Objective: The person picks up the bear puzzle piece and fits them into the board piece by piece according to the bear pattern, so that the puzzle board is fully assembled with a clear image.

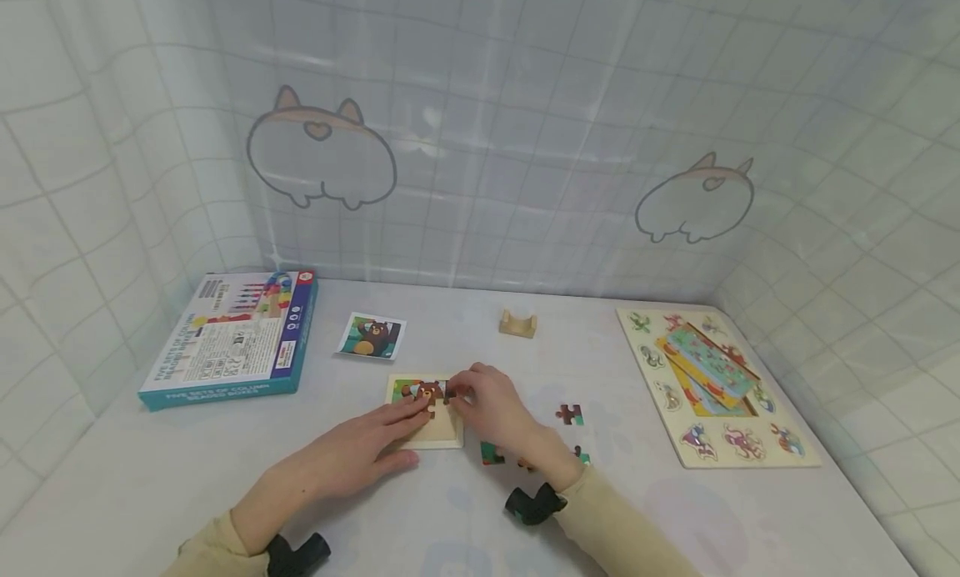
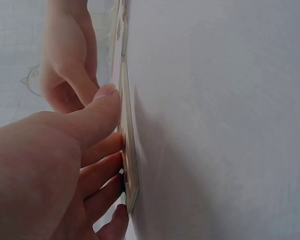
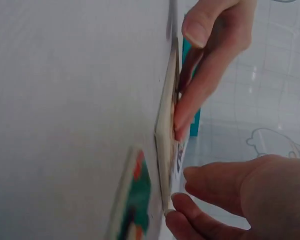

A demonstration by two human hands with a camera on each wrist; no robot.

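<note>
A square wooden puzzle tray lies on the table, its far part filled with jigsaw pieces that show a brown bear. My left hand rests its extended fingers on the bear pieces, its thumb near the tray's front edge. At the far right corner of the tray, my right hand pinches a dark puzzle piece with thumb and fingertips; the fingers partly hide it. Loose pieces lie right of the tray, including a brown one and a green one; the right wrist partly covers others.
Behind the tray lie a bear picture card and a small wooden stand. A flat box sits at the left. At the right, a wooden animal board carries a stack of colourful boards.
</note>
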